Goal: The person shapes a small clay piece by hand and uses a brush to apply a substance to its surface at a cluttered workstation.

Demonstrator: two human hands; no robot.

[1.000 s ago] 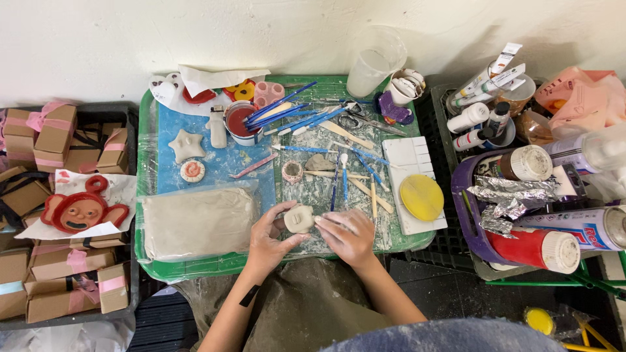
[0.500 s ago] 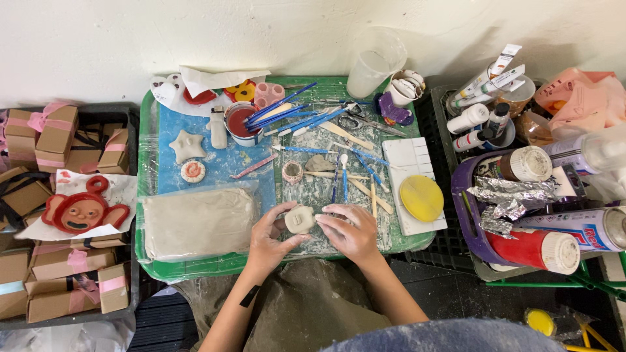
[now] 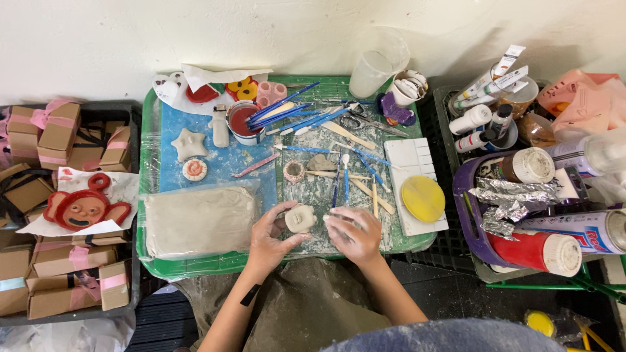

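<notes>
A small clay piece [image 3: 300, 218] sits near the front edge of the green tray [image 3: 149, 195], just right of the wrapped clay slab [image 3: 199, 220]. The left hand [image 3: 270, 241] cups it, fingers curled round its side. The right hand [image 3: 354, 233] rests just right of it, fingers loosely bent, holding nothing

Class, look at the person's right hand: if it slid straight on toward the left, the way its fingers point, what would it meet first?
Most likely the small clay piece, cradled by the left hand, lying just left of the right hand.
</notes>
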